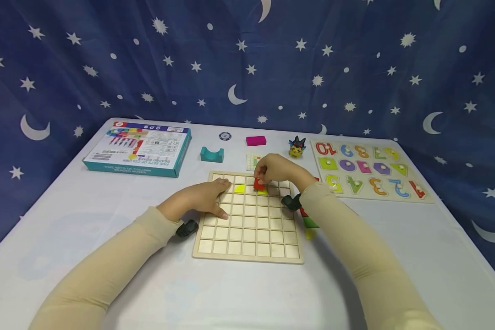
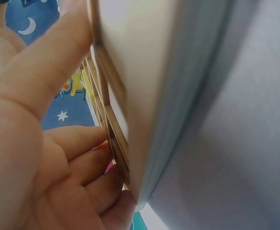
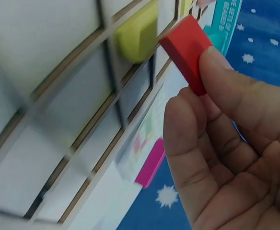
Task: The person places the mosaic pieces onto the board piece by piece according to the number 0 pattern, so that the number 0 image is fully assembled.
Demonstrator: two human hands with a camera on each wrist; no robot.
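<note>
We pinch a red block (image 1: 258, 184) over the grid board (image 1: 249, 238).
Right hand (image 1: 278, 170) grips it; left hand (image 1: 202, 198) lies flat on the board; box (image 1: 138, 149) reads "FIVE SETS OF COLUMN".

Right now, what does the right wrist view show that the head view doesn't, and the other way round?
Only the right wrist view shows the fingers pinching the red block up close, clear of the grid. Only the head view shows the left hand resting on the board's left edge, the number puzzle and the teal arch block. Both show the grid board, a yellow piece, the boxed set and the magenta block.
</note>
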